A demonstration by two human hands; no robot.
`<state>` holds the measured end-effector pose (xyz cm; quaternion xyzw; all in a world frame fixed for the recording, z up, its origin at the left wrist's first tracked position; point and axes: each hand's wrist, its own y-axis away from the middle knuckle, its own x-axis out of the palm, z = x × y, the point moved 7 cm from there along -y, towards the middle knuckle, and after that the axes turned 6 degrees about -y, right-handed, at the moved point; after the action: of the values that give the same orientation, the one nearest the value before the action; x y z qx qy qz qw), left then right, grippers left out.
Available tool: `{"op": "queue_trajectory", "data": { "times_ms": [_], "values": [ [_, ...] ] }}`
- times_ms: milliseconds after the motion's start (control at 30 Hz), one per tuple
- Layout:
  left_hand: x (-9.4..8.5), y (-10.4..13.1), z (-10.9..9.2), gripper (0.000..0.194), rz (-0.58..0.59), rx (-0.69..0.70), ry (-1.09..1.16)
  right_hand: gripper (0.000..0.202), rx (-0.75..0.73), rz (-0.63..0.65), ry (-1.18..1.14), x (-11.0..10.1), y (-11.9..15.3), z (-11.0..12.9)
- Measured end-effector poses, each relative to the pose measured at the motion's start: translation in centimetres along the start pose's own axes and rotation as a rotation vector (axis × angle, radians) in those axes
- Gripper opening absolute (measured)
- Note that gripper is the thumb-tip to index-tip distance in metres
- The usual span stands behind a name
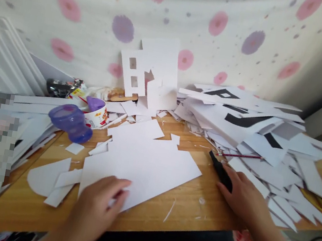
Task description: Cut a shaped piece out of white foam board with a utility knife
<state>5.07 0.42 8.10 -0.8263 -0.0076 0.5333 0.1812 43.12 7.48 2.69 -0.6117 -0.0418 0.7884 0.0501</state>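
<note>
My left hand (100, 201) is over the lower left part of a large white card sheet (139, 170) that lies flat on the wooden table. Its thumb and forefinger are bent and slightly apart, with nothing seen between them; the other fingers are mostly hidden. To the right of the sheet, my right hand (243, 195) rests low over the table, its fingers wrapped round a slim black tool (220, 170) that looks like a utility knife. The tool points up and left, apart from the sheet. Smaller white offcuts (58, 179) lie left of the sheet.
A white cut-out with window holes (160, 72) stands at the back. Heaped white scraps (242, 118) fill the right side, with scissors (317, 202) by the edge. A purple container (71, 123) and a paper cup (99, 116) stand left. More card (32, 127) is stacked far left.
</note>
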Motion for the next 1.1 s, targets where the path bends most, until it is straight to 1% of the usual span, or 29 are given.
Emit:
{"op": "queue_trajectory", "data": {
  "times_ms": [33,67,100,133,167,233,300,367,433,467,533,600,667,700,767,833,867,900,1033,1100],
  "values": [
    [1.5,-0.7,-3.0,0.022,0.082,0.148,0.010,0.057,0.003,0.016,-0.032,0.0,0.0,0.1],
    [3.0,-1.3,-5.5,0.027,0.155,0.268,-0.009,0.056,0.006,0.018,-0.083,-0.1,-0.1,0.2],
    [4.4,-1.7,-7.4,0.034,0.226,0.352,-0.040,0.055,0.011,0.007,-0.165,-0.4,-0.3,0.4],
    [5.6,-2.0,-8.8,0.040,0.277,0.402,-0.058,0.054,0.023,-0.002,-0.287,-0.8,-0.4,0.5],
    [6.6,-2.3,-9.7,0.046,0.314,0.433,-0.072,0.052,0.045,-0.005,-0.453,-1.1,-0.4,0.7],
    [8.3,-2.8,-10.4,0.054,0.354,0.441,-0.102,0.049,0.110,0.049,-0.880,-1.0,-0.1,1.1],
    [9.5,-3.0,-10.2,0.056,0.369,0.432,-0.147,0.042,0.154,0.160,-1.297,-0.5,0.4,2.3],
    [10.4,-3.1,-10.0,0.053,0.365,0.452,-0.204,0.036,0.170,0.233,-1.600,-0.2,0.7,3.8],
    [10.9,-2.9,-10.1,0.051,0.351,0.508,-0.254,0.033,0.188,0.255,-1.794,0.0,0.3,5.1],
    [11.0,-2.8,-10.1,0.051,0.335,0.535,-0.271,0.034,0.194,0.242,-1.860,0.0,-0.1,5.7],
    [11.0,-2.5,-10.2,0.051,0.304,0.577,-0.284,0.038,0.171,0.168,-1.928,-0.2,-1.4,6.8],
    [10.7,-2.4,-10.1,0.050,0.276,0.600,-0.269,0.040,0.089,0.084,-1.925,-0.7,-2.7,7.7],
    [10.4,-2.3,-9.9,0.049,0.265,0.607,-0.233,0.036,-0.007,0.009,-1.835,-1.1,-3.6,8.3],
    [10.3,-2.4,-9.7,0.048,0.261,0.605,-0.212,0.034,-0.045,-0.033,-1.735,-1.3,-3.9,8.5],
    [10.1,-2.4,-9.5,0.048,0.254,0.599,-0.177,0.029,-0.087,-0.096,-1.399,-1.5,-4.0,8.7],
    [10.0,-2.4,-9.4,0.047,0.241,0.602,-0.173,0.022,-0.126,-0.111,-1.040,-1.6,-3.9,9.3],
    [10.1,-2.4,-9.4,0.047,0.231,0.611,-0.183,0.021,-0.159,-0.104,-0.914,-1.5,-3.8,9.9],
    [10.1,-2.4,-9.4,0.047,0.220,0.621,-0.199,0.023,-0.205,-0.103,-0.837,-1.5,-3.7,10.5],
    [10.3,-2.0,-9.6,0.044,0.135,0.655,-0.267,0.030,-0.429,-0.142,-0.739,-1.4,-3.4,12.8],
    [10.2,-2.0,-9.6,0.043,0.087,0.640,-0.299,0.030,-0.488,-0.161,-0.709,-1.1,-3.4,13.3]
  ]
}}
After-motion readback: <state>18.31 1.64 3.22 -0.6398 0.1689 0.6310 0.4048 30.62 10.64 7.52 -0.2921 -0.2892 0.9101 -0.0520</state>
